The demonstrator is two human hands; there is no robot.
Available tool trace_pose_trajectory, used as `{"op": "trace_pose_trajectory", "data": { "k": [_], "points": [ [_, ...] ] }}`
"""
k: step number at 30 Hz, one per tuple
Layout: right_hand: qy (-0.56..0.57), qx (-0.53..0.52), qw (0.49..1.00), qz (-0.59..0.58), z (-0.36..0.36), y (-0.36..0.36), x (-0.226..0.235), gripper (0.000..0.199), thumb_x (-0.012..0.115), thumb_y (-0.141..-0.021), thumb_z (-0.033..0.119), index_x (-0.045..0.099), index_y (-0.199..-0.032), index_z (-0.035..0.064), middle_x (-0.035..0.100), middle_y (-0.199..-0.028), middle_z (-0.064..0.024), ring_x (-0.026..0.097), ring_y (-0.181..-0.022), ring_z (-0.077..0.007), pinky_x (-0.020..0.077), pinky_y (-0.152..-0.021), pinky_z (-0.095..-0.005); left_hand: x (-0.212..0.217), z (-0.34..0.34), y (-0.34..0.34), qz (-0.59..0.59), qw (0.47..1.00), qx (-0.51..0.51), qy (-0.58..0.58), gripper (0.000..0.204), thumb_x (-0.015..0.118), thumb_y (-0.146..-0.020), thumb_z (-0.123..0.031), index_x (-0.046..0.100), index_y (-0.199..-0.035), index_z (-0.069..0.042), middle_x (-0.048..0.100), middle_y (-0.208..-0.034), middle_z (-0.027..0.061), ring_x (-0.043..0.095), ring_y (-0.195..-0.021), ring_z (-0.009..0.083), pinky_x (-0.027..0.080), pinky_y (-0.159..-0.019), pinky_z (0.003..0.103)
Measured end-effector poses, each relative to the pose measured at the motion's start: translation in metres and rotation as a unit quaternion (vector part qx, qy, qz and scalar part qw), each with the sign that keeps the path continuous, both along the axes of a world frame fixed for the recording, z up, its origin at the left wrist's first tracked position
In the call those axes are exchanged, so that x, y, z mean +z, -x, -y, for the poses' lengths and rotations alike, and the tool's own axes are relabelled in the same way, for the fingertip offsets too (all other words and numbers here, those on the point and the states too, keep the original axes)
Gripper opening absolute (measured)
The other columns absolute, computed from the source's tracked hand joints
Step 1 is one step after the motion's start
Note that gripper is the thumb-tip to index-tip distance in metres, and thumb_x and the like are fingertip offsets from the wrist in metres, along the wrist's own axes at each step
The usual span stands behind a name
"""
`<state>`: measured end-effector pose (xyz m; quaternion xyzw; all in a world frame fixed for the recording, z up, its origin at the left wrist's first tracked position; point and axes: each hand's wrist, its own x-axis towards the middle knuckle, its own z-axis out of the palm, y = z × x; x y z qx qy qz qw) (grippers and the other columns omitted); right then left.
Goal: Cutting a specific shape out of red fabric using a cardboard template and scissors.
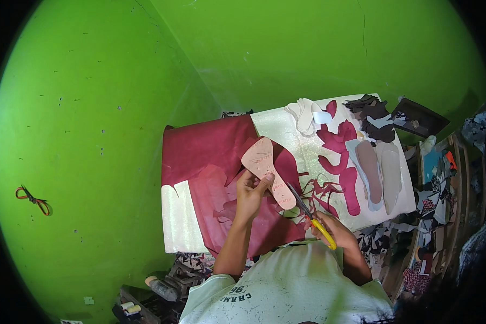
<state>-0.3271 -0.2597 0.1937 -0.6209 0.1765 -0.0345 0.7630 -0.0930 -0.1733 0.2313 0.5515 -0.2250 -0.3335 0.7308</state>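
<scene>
My left hand (251,186) is pinching the pink insole template (267,171) against the maroon sheet (221,162), thumb on top, fingers curled under. My right hand (332,229) is closed round the yellow handles of the scissors (308,213), blades slightly parted, tips just beside the insole's heel. Insole sits above the middle of the tabletop (181,221), lifted off it. Long axis runs diagonal: toe toward the far left corner, heel toward the near right edge and me. Risks, as I judge it: template slipping in the pinch skews the cut line; blades nicking the template edge; thumb is near the blade path.
</scene>
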Motion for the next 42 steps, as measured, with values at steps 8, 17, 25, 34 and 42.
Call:
{"op": "trace_pose_trajectory", "data": {
  "k": [8, 17, 25, 34, 42],
  "points": [
    [-0.079, -0.033, 0.996, -0.016, -0.005, -0.004, -0.003, 0.024, 0.059, -0.083, 0.002, 0.047, -0.103, -0.0042, 0.060, -0.090, -0.0095, 0.060, -0.078, -0.0139, 0.0493, -0.072, -0.0242, -0.009, 0.001, 0.001, -0.011, 1.000, -0.003, -0.017, 0.018, 0.061, -0.084, -0.008, 0.055, -0.099, -0.001, 0.061, -0.085, 0.0050, 0.060, -0.071, 0.0119, 0.054, -0.060, 0.028],
    [0.059, 0.023, 0.998, 0.018, -0.004, -0.013, -0.017, 0.035, 0.054, -0.089, 0.030, 0.048, -0.103, -0.0005, 0.057, -0.082, -0.0042, 0.052, -0.065, -0.0081, 0.0433, -0.055, -0.0219, -0.008, 0.005, 0.010, -0.018, 0.999, -0.029, -0.021, 0.020, 0.061, -0.085, -0.010, 0.056, -0.102, -0.002, 0.061, -0.079, 0.0026, 0.057, -0.061, 0.0076, 0.048, -0.049, 0.022],
    [0.061, 0.009, 0.998, 0.028, -0.012, -0.027, -0.006, 0.049, 0.042, -0.088, 0.049, 0.046, -0.098, 0.0008, 0.051, -0.076, -0.0040, 0.046, -0.058, -0.0095, 0.0415, -0.053, -0.0244, -0.011, 0.007, 0.014, -0.027, 0.999, -0.029, -0.036, 0.020, 0.060, -0.085, -0.007, 0.056, -0.104, -0.001, 0.061, -0.081, 0.0022, 0.056, -0.062, 0.0068, 0.047, -0.051, 0.021],
    [0.022, 0.042, 0.998, 0.041, -0.014, -0.029, -0.013, 0.043, 0.047, -0.089, 0.046, 0.043, -0.099, 0.0045, 0.048, -0.077, -0.0027, 0.044, -0.059, -0.0109, 0.0400, -0.050, -0.0255, -0.011, 0.006, 0.013, -0.014, 0.999, -0.039, -0.016, 0.021, 0.059, -0.084, -0.003, 0.056, -0.105, -0.001, 0.062, -0.087, 0.0030, 0.057, -0.072, 0.0077, 0.048, -0.063, 0.023],
    [0.000, 0.045, 0.998, 0.043, -0.016, -0.028, -0.014, 0.051, 0.043, -0.088, 0.053, 0.039, -0.100, 0.0044, 0.044, -0.075, -0.0008, 0.041, -0.056, -0.0097, 0.0374, -0.049, -0.0241, -0.009, 0.005, 0.015, -0.011, 0.997, -0.054, -0.050, 0.020, 0.061, -0.083, -0.005, 0.056, -0.102, -0.002, 0.061, -0.085, 0.0025, 0.058, -0.069, 0.0094, 0.049, -0.057, 0.024]
  ]
}}
